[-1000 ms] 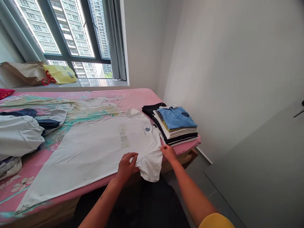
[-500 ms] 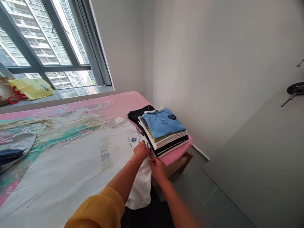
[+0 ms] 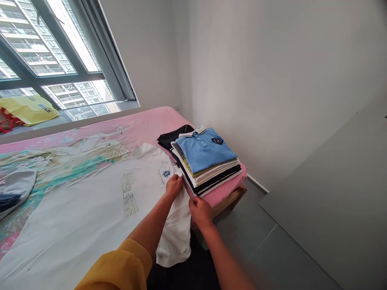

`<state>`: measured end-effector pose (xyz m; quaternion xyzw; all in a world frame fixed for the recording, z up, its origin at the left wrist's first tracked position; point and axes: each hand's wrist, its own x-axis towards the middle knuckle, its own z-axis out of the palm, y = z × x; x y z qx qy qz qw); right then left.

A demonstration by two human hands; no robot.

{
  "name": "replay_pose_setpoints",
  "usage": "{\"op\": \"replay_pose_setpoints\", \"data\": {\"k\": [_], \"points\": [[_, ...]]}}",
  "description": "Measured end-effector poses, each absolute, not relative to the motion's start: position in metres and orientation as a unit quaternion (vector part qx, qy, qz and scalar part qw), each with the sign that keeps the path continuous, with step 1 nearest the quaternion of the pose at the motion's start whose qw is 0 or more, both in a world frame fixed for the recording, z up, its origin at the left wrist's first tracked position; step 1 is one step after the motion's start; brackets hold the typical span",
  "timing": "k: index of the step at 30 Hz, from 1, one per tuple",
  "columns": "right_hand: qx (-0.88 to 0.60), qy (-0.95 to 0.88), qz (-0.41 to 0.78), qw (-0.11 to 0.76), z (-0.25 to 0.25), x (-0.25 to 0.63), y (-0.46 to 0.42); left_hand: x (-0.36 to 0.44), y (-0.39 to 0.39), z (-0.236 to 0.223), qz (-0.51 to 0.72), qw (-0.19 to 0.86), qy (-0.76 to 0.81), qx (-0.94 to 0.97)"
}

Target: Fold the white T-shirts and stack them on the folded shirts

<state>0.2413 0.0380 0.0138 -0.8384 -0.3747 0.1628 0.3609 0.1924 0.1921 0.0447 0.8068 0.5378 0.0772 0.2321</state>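
This is a bedroom in a home: a bed [image 3: 151, 121] with a pink flowered sheet [image 3: 87, 139] fills the view from seven to eleven o'clock. At ten to eleven o'clock, a curtained window [image 3: 48, 52] looks onto apartment blocks [image 3: 33, 40]; plain pale walls [image 3: 256, 80] stand at one to three o'clock.

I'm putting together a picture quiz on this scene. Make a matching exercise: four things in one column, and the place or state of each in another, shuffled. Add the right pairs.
Column one
1. Blue polo shirt
2. White shirt
3. Yellow bag
4. Left hand

Column two
A. On the windowsill
B. At the white shirt, close to its small blue emblem
C. On top of the folded stack
D. Spread out flat, mostly on the bed

Right pairs: 1-C, 2-D, 3-A, 4-B
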Motion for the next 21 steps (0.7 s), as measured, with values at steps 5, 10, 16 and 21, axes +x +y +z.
{"op": "replay_pose_setpoints", "data": {"k": [5,10,16,21], "points": [[-0.852,-0.367,0.171,0.332,0.016,0.242,0.038,0.196,0.181,0.04,0.084,0.241,0.491,0.833],[-0.839,-0.378,0.173,0.352,0.013,0.242,0.033,0.169,0.161,0.045,0.12,0.267,0.383,0.876],[-0.784,-0.386,0.149,0.464,0.022,0.23,0.015,0.115,0.124,0.026,0.226,0.154,0.287,0.918],[-0.691,-0.537,0.14,0.464,0.053,0.203,0.029,0.107,0.091,-0.001,0.168,0.062,0.23,0.957]]}}
